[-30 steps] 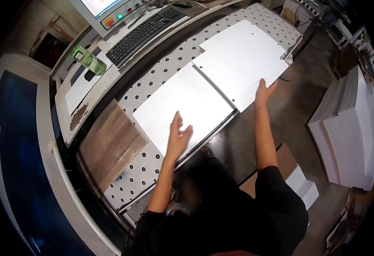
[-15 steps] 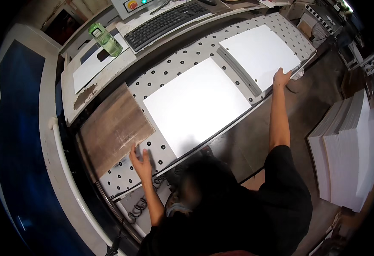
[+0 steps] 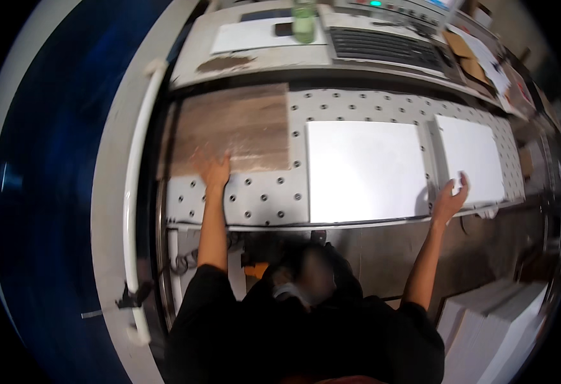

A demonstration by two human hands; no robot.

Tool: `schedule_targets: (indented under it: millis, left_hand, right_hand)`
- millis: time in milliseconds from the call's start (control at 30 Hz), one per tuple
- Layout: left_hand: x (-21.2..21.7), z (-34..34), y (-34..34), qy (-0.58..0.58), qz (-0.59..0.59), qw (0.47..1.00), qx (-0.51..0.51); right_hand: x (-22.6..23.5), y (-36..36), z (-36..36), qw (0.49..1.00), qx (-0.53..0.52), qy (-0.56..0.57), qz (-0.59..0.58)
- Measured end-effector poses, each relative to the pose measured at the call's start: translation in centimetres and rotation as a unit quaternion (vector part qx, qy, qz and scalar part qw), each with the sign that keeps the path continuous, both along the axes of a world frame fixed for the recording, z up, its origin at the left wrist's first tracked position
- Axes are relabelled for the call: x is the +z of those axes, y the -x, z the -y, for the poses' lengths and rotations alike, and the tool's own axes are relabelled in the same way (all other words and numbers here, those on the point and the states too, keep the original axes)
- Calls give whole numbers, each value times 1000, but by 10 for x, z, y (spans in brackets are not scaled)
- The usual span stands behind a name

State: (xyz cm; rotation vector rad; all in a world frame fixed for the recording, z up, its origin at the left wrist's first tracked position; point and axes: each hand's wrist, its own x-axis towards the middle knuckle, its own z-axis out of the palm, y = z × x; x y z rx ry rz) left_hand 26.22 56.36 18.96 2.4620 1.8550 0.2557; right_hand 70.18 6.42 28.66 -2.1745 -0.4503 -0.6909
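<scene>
A flat brown wood-grain board (image 3: 242, 121) lies at the left end of a pale perforated table (image 3: 252, 203) dotted with black-ringed studs. My left hand (image 3: 213, 171) is spread over the board's near edge, fingertips on or just above its surface. A stack of white sheets (image 3: 365, 173) lies in the middle of the table. Farther right is a second white stack (image 3: 475, 153) with a grey left side. My right hand (image 3: 449, 201) is at this stack's near left corner, fingers apart and nothing seen in them; whether it touches the sheets I cannot tell.
Behind the table, a shelf (image 3: 268, 72) carries a black keyboard (image 3: 386, 48), a green bottle (image 3: 304, 24) and papers. A white rail (image 3: 136, 160) runs along the left beside a blue panel (image 3: 50, 147). Tall white stacks (image 3: 485, 326) stand on the floor at lower right.
My view has turned, so the table lies level across it. My left hand has moved forward onto the board. My right hand has shifted left from the right stack's near right corner.
</scene>
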Motion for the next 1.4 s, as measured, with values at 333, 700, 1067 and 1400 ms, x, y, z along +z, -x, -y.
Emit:
schedule_targets:
  millis: [333, 700, 1067, 1400]
  left_hand:
    - [0, -45, 51, -15, 22, 999, 19]
    - [5, -94, 114, -2, 59, 997, 54]
    - [4, -102, 116, 8, 72, 996, 45]
    - [47, -45, 79, -99, 211, 972, -12]
  right_hand:
    - [-55, 61, -65, 975, 33, 208, -72]
    - [-56, 53, -68, 966, -5, 242, -92]
    - [-38, 156, -189, 957, 179, 100, -205]
    - [-40, 265, -264, 802, 530, 47, -272]
